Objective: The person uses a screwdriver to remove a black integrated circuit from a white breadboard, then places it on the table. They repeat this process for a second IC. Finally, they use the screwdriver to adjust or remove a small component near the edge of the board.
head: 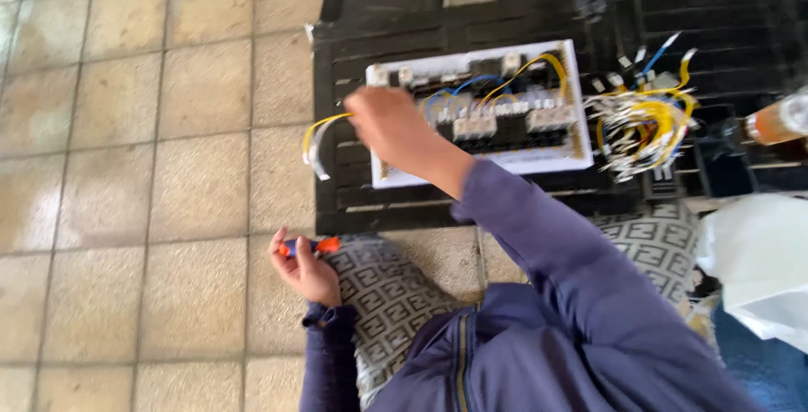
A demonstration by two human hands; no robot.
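views: you get one, worn on your head | facing: steeply down past your chest onto the tiled floor (126, 168) | range: close, about arm's reach | frame: seemingly tilted and motion-blurred, the white wiring board (480, 113) sits high of centre | shared: nothing, no second view

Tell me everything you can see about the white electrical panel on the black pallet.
The white electrical panel is a flat rectangular board with a pale rim, lying face up on the black slatted pallet. Dark and grey switch blocks sit in rows inside, linked by yellow and blue wires. The right hand covers its left end, holding a yellow wire.
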